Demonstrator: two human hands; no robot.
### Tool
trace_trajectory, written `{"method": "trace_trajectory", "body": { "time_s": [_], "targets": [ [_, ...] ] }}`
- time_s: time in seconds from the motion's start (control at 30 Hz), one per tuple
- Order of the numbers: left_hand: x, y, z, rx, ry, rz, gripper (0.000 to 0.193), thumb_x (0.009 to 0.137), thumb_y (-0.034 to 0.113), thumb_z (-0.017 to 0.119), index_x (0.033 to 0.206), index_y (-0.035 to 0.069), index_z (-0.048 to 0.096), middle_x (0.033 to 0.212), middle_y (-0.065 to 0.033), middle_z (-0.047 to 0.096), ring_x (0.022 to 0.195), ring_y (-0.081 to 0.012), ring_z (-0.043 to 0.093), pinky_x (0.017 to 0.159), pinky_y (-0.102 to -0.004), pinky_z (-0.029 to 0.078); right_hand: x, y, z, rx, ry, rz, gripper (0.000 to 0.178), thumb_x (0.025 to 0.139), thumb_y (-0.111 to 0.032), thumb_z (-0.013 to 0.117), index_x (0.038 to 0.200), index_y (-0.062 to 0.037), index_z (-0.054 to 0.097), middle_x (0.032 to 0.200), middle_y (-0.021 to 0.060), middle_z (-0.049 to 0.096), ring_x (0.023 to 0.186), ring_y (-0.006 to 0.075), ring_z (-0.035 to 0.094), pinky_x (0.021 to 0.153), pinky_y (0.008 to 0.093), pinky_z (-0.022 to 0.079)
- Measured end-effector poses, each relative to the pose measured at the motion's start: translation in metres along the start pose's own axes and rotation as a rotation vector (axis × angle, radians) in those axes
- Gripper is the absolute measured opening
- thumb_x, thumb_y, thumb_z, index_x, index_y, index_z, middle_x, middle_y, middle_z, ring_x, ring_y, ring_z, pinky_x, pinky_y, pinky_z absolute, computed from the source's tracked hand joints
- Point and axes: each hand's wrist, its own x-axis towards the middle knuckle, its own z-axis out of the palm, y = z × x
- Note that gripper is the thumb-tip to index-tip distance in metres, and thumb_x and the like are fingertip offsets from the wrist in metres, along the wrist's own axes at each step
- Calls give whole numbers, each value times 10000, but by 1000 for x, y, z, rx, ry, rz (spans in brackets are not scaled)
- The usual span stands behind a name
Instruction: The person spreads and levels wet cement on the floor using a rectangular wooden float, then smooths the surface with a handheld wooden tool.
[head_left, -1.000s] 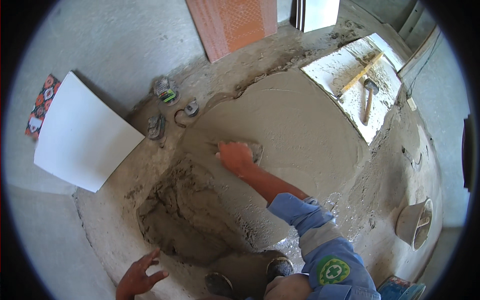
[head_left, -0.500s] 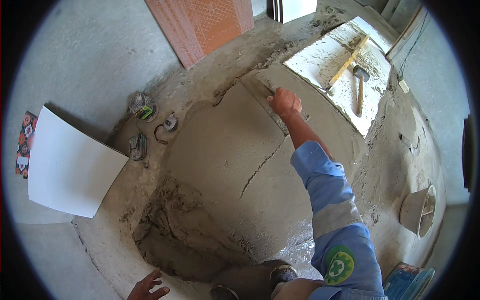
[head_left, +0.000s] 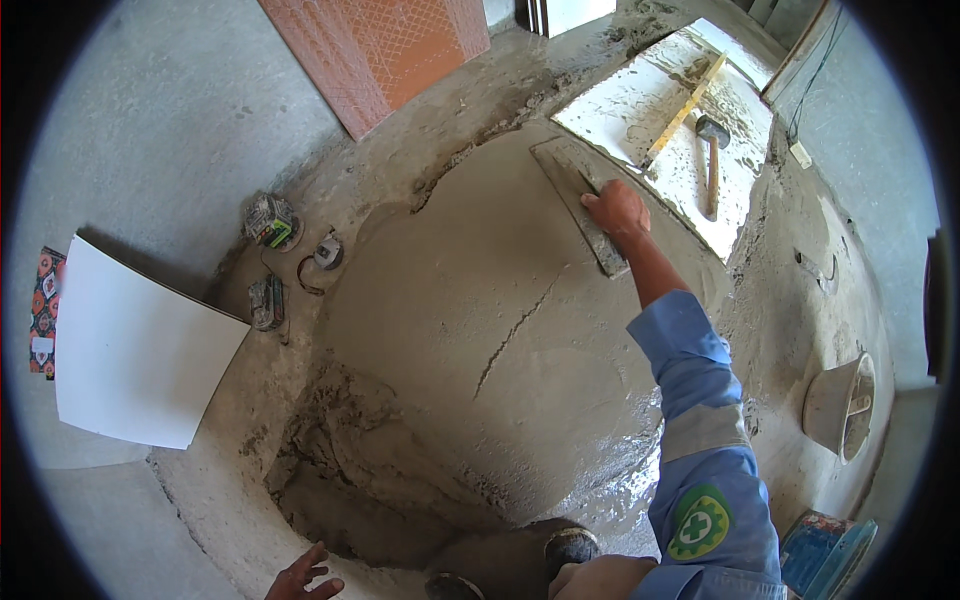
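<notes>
My right hand [head_left: 617,209] is closed round the handle of a long flat plastering float [head_left: 572,207]. The float lies on the far right part of a grey wet mortar bed [head_left: 450,260], its blade running from upper left to lower right. A jagged crack [head_left: 517,333] crosses the smoothed mortar in the middle. Nearer my shoes the mortar [head_left: 350,460] is rough and sunken. At the lower edge, my left hand [head_left: 305,577] is held clear of the mortar with its fingers apart and nothing in it.
White boards [head_left: 660,130] at the far right carry a mallet [head_left: 713,165] and a yellow straightedge [head_left: 690,110]. A bucket [head_left: 838,408] stands at the right. A green-and-black tool [head_left: 270,222] and a tape measure [head_left: 328,252] lie left, near a leaning white panel [head_left: 145,345].
My right hand has moved the float to the right across the mortar, and its blade shows more fully now. My left hand stays low and open.
</notes>
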Motion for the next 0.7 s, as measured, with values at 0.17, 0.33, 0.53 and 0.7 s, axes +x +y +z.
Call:
{"method": "trace_trajectory", "body": {
  "time_s": [0.17,0.33,0.53,0.7],
  "targets": [
    [5,-4,0,-2,-8,-29,692,966,229,695,1549,74,355,1478,-218,493,1280,-364,563,1005,-475,498,-25,23,1,67,-199,-146,488,855,-451,729,1127,-47,720,1141,215,705,1098,391,666,928,471,518],
    [-5,-14,2,82,24,-54,698,957,247,709,1548,99,367,1458,-223,512,1256,-354,579,998,-486,495,-14,29,-5,98,-3,-5,514,845,-459,736,1114,-21,714,1103,238,707,1085,395,669,925,478,514],
    [-14,-19,5,-36,44,-97,707,950,233,719,1549,101,367,1468,-220,502,1254,-361,576,996,-483,497,11,3,4,83,-21,20,516,847,-436,748,1150,-21,700,1186,220,691,1144,384,650,953,482,507],
    [-19,-22,7,-28,85,-60,707,957,270,709,1551,103,364,1483,-219,486,1269,-363,564,1006,-482,496,31,-26,15,73,-67,-5,530,844,-442,744,1184,-38,697,1249,187,676,1199,366,629,994,465,499]
  ]
}}
